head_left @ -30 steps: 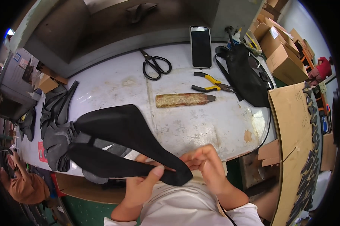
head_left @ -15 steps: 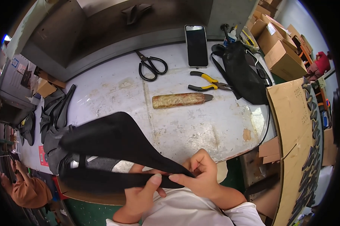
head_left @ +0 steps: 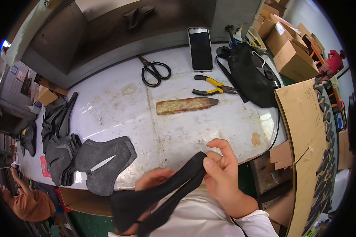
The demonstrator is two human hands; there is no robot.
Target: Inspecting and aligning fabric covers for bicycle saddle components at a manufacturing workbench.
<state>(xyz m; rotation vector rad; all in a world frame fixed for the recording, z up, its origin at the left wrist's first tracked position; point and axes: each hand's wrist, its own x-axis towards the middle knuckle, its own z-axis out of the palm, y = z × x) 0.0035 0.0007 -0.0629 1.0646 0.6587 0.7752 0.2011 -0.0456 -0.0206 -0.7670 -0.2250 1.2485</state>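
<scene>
A soft black piece of sheet material with a long slit (head_left: 158, 195) hangs in front of me, its wide end blurred at the lower left. My right hand (head_left: 222, 173) pinches its narrow end between thumb and fingers, with one fingertip raised. Behind the piece is my left hand (head_left: 153, 177), blurred and mostly covered; whether it grips the material cannot be told. On the table to the left lies a grey-black flat cutout (head_left: 107, 162) with a pale slit, beside a stack of similar dark pieces (head_left: 62, 158).
A wooden-handled tool (head_left: 184, 106), yellow-black pliers (head_left: 215, 87), black-handled scissors (head_left: 155, 72), a phone (head_left: 200, 49) and a black bag (head_left: 249, 75) lie on the worn table (head_left: 126, 114). Cardboard (head_left: 304, 118) stands at right. Another person (head_left: 32, 201) is at far left.
The black piece has swung down toward me, uncovering the grey-black cutout. My right hand has lifted its narrow end; my left hand has shifted behind the piece. The view has moved slightly.
</scene>
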